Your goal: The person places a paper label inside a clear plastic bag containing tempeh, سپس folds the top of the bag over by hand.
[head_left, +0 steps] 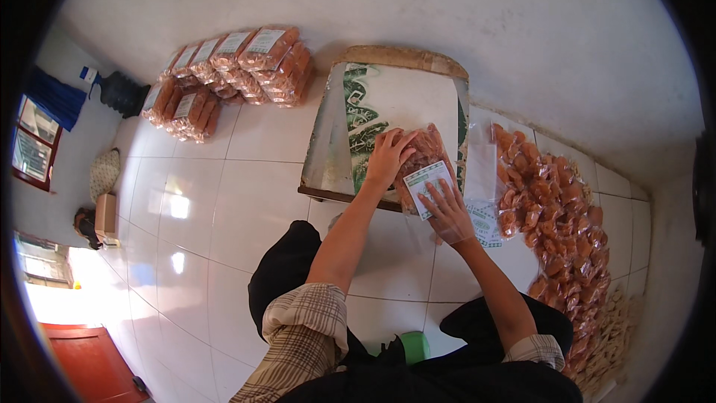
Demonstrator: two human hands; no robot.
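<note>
A clear plastic bag of reddish-brown snack pieces (427, 143) leans over the near edge of a low table (403, 93) with a white and green patterned top. A white card label with green print (425, 175) lies against the bag's near half. Bent over the bag's left side are the fingers of my left hand (388, 157), gripping it. My right hand (449, 213) presses flat on the label, its fingers spread. To the right of the table, flat clear bags (481, 172) and more green-printed labels (485, 220) lie on the floor.
Small wrapped reddish-brown packets (548, 209) spread along the right wall, with paler pieces (611, 336) nearer me. Filled, labelled bags (272, 63) are stacked at the back left. A water jug (123, 93) and a cardboard box (106, 215) stand further left. Something green (415, 346) shows between my legs.
</note>
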